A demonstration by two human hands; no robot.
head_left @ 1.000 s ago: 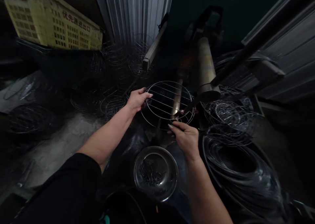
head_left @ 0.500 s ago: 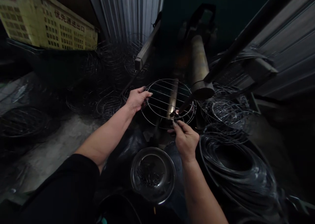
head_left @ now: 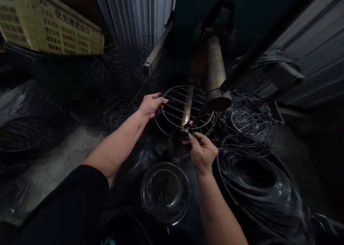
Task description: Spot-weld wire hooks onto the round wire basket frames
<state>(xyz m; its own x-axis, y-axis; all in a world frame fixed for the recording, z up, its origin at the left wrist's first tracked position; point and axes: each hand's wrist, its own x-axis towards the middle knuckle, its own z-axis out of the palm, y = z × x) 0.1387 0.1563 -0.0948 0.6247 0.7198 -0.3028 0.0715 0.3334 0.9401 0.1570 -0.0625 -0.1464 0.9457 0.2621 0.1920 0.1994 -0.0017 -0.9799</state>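
A round wire rack with parallel crossbars lies nearly level in front of me. My left hand grips its left rim between thumb and fingers. Close to the front rim, my right hand is closed in a pinch; what sits between its fingertips is too small and dark to name. Beneath the rack runs a brass-coloured metal rod. A thick metal cylinder of the machine comes down from above, and its pointed arm meets the front rim just beyond my right fingertips.
A metal bowl holding small wire pieces stands below my hands. To the right are a large wire coil and stacked wire rings. A yellow crate is at upper left, and more wire racks lie on the left.
The bright glow at the pointed arm's tip has dimmed. Both hands keep nearly the same position on the rack, and the view has shifted slightly.
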